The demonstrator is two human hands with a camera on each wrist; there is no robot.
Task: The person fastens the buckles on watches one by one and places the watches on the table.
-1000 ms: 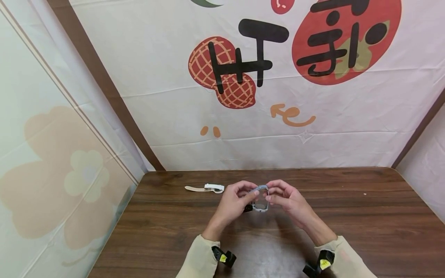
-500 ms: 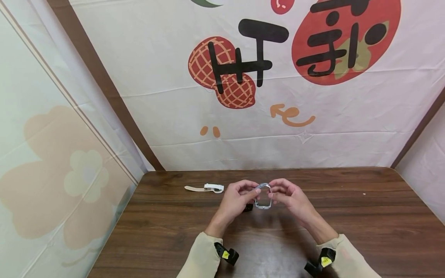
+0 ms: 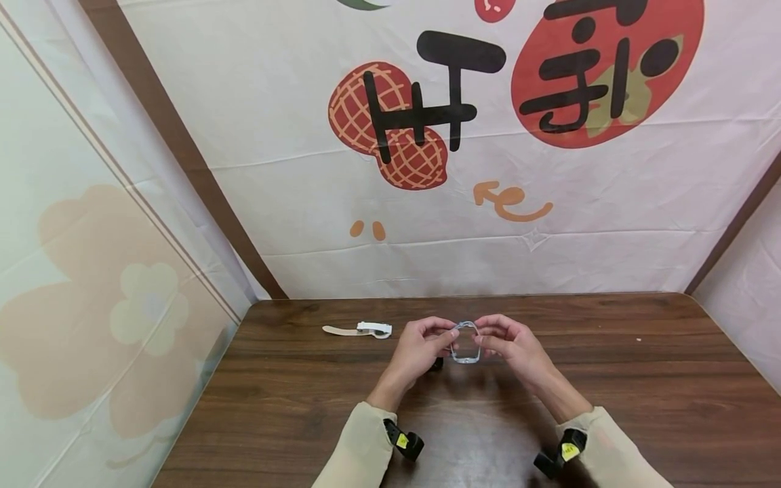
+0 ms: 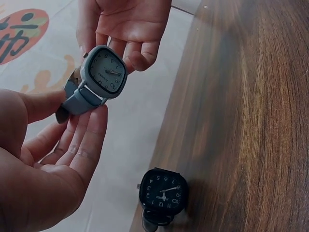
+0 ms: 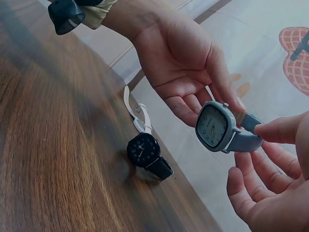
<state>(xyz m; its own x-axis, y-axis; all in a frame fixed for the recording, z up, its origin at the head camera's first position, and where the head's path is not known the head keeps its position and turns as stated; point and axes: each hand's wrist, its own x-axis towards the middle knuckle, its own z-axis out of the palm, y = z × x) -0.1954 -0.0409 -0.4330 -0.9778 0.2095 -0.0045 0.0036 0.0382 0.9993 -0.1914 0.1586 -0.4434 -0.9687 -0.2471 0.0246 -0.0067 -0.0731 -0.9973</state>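
Note:
My left hand (image 3: 421, 346) and right hand (image 3: 509, 346) hold a light blue wristwatch (image 3: 466, 360) between them, raised over the table. In the left wrist view, the left thumb and fingers pinch the strap (image 4: 82, 100) beside the pale square dial (image 4: 107, 72). From the right wrist view, my right hand (image 5: 275, 188) pinches the strap's other side (image 5: 245, 141), and the left fingers (image 5: 186, 108) reach behind the case. Seen from the head, the watch makes an open loop. A black wristwatch (image 5: 143, 150) stands below; my left hand hides most of it in the head view.
Further left on the brown wooden table (image 3: 293, 407) lies a white wristwatch (image 3: 373, 329) with its strap stretched out to the left. A printed cloth wall (image 3: 427, 264) rises right behind the table's back edge.
Both hands have shifted slightly to the right with the blue wristwatch. Its loop has turned and looks wider from the head. The other watches stay in place.

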